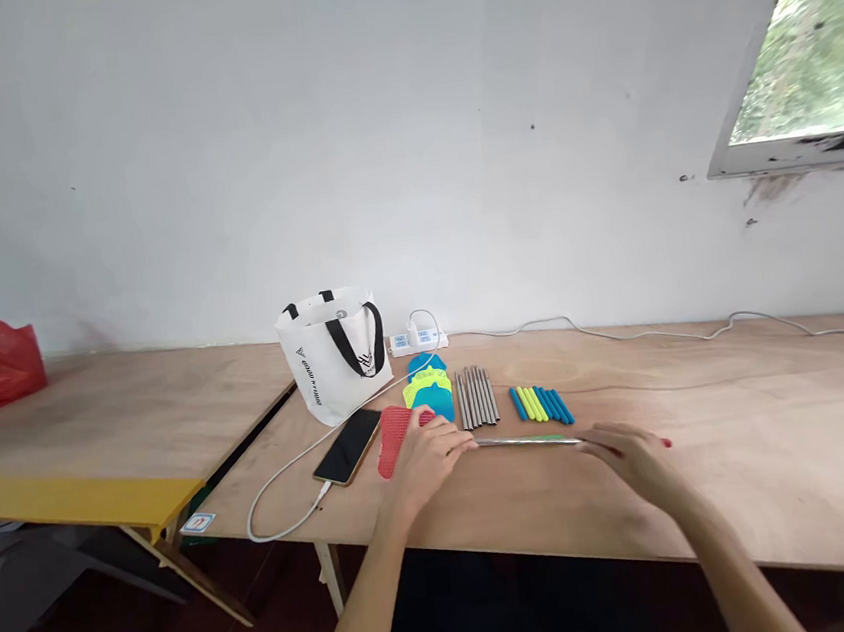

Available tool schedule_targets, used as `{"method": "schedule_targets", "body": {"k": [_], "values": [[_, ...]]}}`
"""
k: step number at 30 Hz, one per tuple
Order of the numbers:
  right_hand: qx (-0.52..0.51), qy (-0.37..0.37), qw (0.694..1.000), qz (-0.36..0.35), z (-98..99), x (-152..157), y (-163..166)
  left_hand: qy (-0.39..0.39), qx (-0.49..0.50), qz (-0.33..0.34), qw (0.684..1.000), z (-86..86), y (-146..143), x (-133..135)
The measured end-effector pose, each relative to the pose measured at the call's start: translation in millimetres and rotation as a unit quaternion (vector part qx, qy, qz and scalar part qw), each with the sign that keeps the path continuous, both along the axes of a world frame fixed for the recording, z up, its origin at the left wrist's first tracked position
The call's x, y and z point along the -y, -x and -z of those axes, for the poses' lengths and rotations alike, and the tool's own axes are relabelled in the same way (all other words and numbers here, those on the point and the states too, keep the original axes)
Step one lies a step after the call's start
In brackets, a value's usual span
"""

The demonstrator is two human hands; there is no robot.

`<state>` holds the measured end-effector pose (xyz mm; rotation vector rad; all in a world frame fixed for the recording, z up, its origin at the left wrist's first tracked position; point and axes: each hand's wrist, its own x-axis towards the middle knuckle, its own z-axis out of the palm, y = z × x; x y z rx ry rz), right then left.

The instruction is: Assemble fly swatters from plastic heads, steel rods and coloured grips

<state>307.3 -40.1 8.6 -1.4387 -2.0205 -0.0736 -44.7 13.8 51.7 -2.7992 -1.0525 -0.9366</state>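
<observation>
Both hands on the silver rod, front and centre!

And here we are at the table (797,437), the silver rod (522,440) lying nearly level between two hands near the front edge. The left hand (431,456) has its fingers closed at one end, right over the red mesh piece (394,440). Across from it, the right hand (633,457) folds its fingers over the other end, a red tip (667,442) poking out beyond; how tightly they squeeze, I can't tell.

Good form, I'd say, means both wrists in line, pressure straight along the rod, no twisting that might bend the mesh.

Just beyond sit the spare metal rods (477,398), the blue and yellow tubes (541,404) and the flat coloured pieces (429,381); a forward swing could scatter them. Watch the left elbow too! The phone (346,449) lies near, its white cable (256,494) looping about, with the white bag (313,368) behind.
</observation>
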Motion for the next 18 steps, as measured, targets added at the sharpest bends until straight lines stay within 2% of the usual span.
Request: {"method": "schedule_targets", "body": {"k": [4, 7, 18], "values": [[0.010, -0.019, 0.999, -0.036, 11.7, -3.2, 65.6, -0.012, -0.023, 0.022, 0.999, 4.2, -21.1, 12.0], [0.019, -0.033, 0.999, -0.036, 15.3, -0.5, 91.6, -0.012, -0.033, 0.037, 0.999, 8.0, -27.9, 15.7], [0.069, 0.001, 0.998, 0.001, 6.8, 10.7, 99.3, 0.068, 0.012, 0.050, 0.996, 18.0, -31.5, 11.5]]}}
